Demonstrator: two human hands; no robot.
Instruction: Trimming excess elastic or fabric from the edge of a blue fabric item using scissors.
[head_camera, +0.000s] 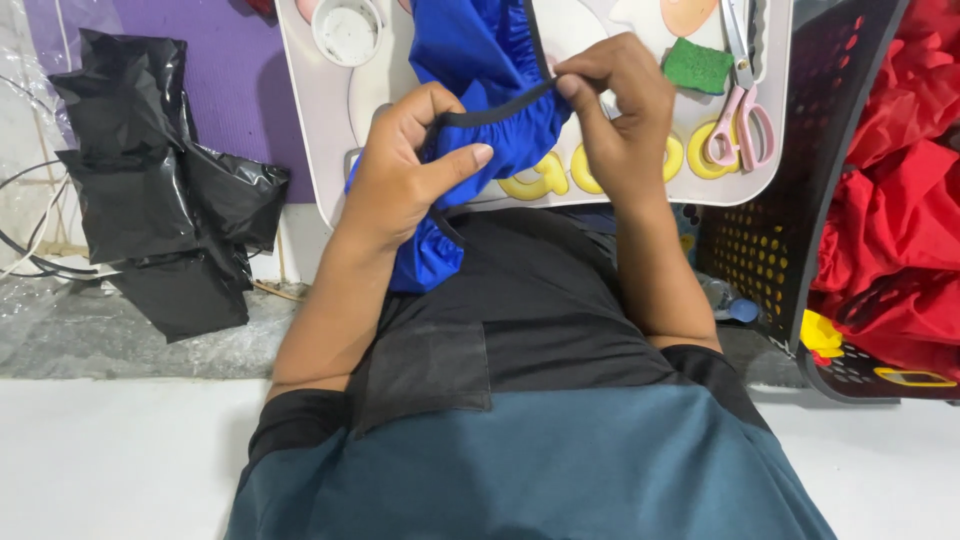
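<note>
Gathered blue fabric (480, 70) at frame centre, soft, light.
Pinched along black elastic edge (495, 113) by left hand (405, 175) and right hand (620, 110).

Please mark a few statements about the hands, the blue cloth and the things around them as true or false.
1. Both hands hold the blue cloth. True: the left hand grips it, and the right hand pinches its black edge band.
2. The scissors are in the right hand. False: they lie on the white tray, beside a green sponge.
3. The scissors have pink handles. True.
4. The black basket on the right holds blue cloth. False: it holds red cloth.
5. A crumpled black plastic bag lies on the left. True.
</note>
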